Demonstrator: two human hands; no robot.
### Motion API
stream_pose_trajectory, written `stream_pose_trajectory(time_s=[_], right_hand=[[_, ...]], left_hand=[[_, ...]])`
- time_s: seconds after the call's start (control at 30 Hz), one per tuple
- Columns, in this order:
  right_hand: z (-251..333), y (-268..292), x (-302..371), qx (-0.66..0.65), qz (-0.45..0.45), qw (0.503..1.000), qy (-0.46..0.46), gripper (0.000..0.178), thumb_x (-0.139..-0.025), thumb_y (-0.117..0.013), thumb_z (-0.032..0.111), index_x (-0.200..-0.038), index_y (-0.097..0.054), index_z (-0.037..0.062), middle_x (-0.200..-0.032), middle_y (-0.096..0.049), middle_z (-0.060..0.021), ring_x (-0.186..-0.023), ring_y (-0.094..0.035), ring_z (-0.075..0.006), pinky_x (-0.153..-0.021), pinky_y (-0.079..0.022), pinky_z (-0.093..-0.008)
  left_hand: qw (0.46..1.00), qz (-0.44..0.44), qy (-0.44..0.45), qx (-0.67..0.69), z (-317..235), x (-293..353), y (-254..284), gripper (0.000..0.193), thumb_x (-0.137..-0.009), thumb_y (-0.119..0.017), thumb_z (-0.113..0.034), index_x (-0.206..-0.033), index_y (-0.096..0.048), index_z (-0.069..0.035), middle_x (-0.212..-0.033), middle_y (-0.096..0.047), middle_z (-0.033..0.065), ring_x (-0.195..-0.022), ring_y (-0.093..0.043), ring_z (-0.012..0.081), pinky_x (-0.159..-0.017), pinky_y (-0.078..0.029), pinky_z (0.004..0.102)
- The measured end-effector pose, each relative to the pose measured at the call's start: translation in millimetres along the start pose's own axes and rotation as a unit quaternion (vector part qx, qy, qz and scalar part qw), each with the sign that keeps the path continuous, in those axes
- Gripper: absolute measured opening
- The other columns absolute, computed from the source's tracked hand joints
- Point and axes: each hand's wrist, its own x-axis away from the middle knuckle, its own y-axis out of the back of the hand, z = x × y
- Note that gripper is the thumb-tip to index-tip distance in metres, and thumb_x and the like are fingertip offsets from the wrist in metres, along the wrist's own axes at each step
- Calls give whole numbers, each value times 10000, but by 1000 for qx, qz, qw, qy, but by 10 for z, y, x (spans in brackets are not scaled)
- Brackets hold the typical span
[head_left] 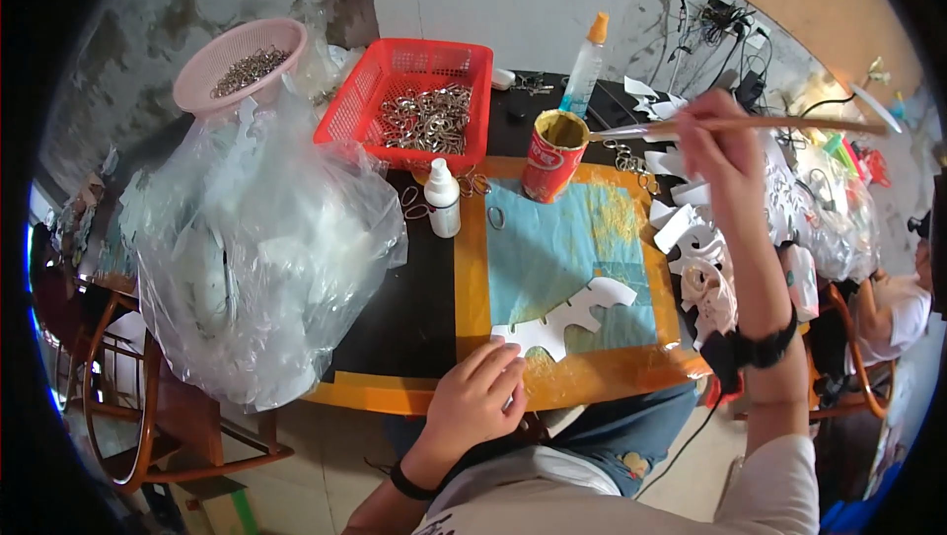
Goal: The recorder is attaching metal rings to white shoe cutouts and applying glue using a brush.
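Observation:
My right hand (722, 145) is closed around a long wooden-handled paintbrush (819, 124), raised over the table's right side. The brush's tip end reaches the rim of an open red can (554, 162), whose inside is coated yellowish. My left hand (478, 389) is at the near table edge, fingers bent and closed on the left end of a white scalloped cut-out (567, 318). The cut-out lies on a blue sheet (533, 249) edged with brown tape and smeared yellow on the right. Its thumb side is partly hidden.
A red basket (483, 91) and pink basket (192, 81) hold metal rings. A large plastic bag (266, 259) fills the left. A white bottle (444, 202) and clear orange-capped bottle (584, 71) stand near the can. White cut pieces (681, 224) lie right. Another person (888, 313) sits far right.

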Motion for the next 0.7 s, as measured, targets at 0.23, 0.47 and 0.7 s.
stream_pose_trajectory(time_s=[0.23, 0.47, 0.7], right_hand=[[-698, -328, -418, 119, 38, 992, -1, 125, -902, -619, 120, -887, -573, 5, -624, -544, -10, -564, -483, -62, -519, -375, -244], [-802, -433, -614, 163, 129, 974, -87, 175, -869, -635, 179, -858, -596, 9, -652, -592, -34, -597, -554, -116, -562, -437, -284], [-704, -155, -679, 20, 27, 996, -81, 139, -880, -601, 138, -831, -579, 11, -614, -533, -2, -527, -485, -78, -481, -372, -234]], left_hand=[[1000, -4, -9, 14, 6, -11, -12, 171, -707, -658, -45, -878, -659, -38, -995, -656, 97, -984, -642, 280, -826, -549, 344], [1000, -1, -4, 20, 20, -5, -1, 193, -705, -660, -54, -896, -662, -37, -1010, -655, 111, -998, -641, 288, -813, -553, 358], [1000, -7, -3, 18, 10, 20, -16, 183, -706, -659, -54, -889, -665, -42, -1008, -654, 109, -1004, -638, 286, -815, -552, 357]])
